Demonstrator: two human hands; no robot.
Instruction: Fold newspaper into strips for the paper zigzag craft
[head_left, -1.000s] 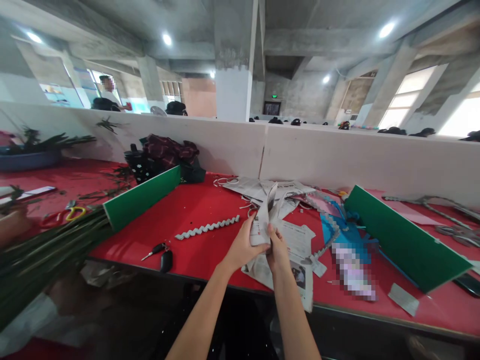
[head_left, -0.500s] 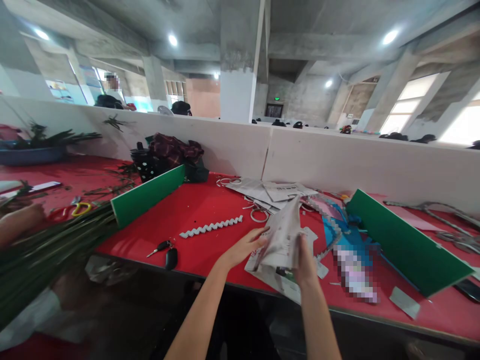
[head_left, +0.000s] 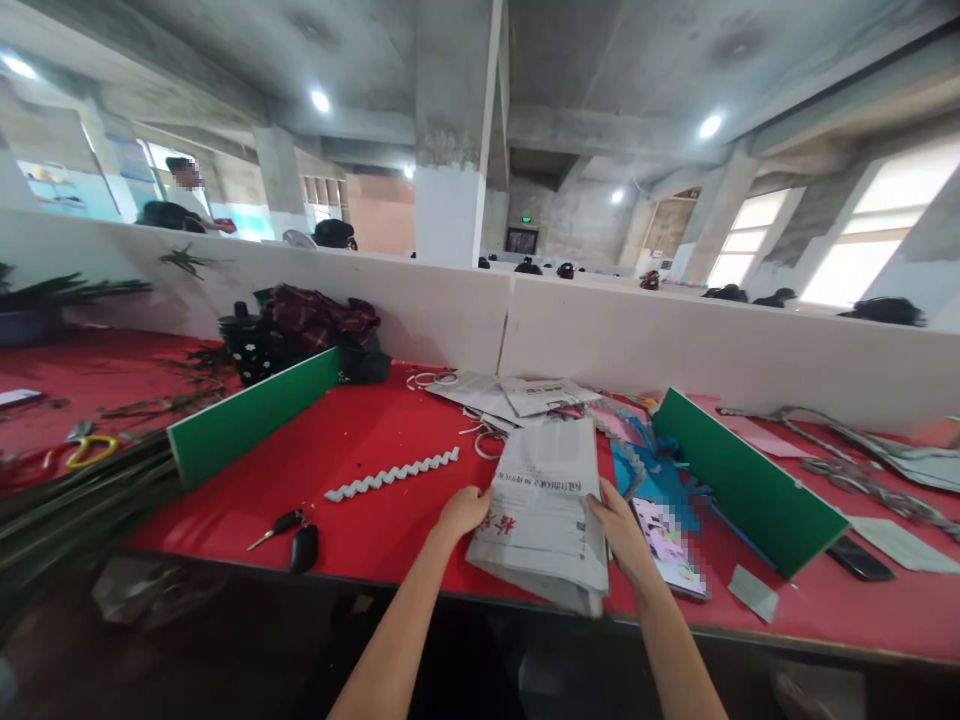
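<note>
A folded newspaper [head_left: 544, 510] sits at the front edge of the red table, its printed side up and its lower edge loose. My left hand [head_left: 465, 510] is closed on its left edge. On the opposite edge my right hand [head_left: 624, 530] grips it, the thumb on top and the other fingers partly hidden. Behind it lie more newspaper sheets [head_left: 551, 395] and white ring-shaped strips [head_left: 491, 443]. To the left is a zigzag folded paper strip [head_left: 394, 473]. A phone with a lit, blurred screen [head_left: 670, 550] is just right of my right hand.
Green dividers stand at left [head_left: 255, 415] and right [head_left: 750, 485]. Keys with a black fob [head_left: 304, 548] lie near the front edge. A dark plaid cloth [head_left: 315, 315] is at the back left. Yellow-handled scissors [head_left: 94, 450] and long green leaves [head_left: 90, 510] are further left.
The newspaper has gone from tilted up and bunched to flatter, its printed face showing, with both hands now at its side edges. My view has turned right; the person's hand at far left is out of view.
</note>
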